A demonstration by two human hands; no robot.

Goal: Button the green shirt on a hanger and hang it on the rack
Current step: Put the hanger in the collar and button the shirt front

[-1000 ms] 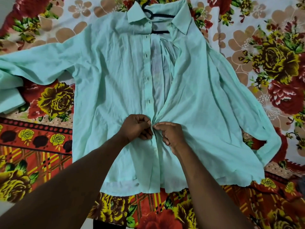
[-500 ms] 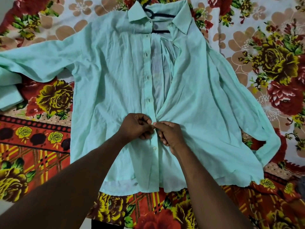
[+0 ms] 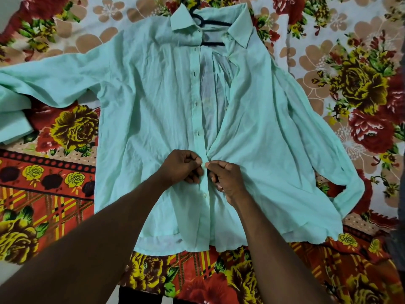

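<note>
Lying flat, front up, on a red, yellow and cream floral bedspread [image 3: 54, 194]: 1 pale green long-sleeved shirt [image 3: 153, 119], collar on a thin black hanger [image 3: 211, 23]. Grip: left hand [image 3: 182, 166] pinches the buttonhole placket [image 3: 195, 119] at mid-front; right hand [image 3: 228, 179] pinches the facing edge, the 2 hands nearly touching. 1 white button [image 3: 205, 195] sits fastened just below; upper front gapes open.
</note>
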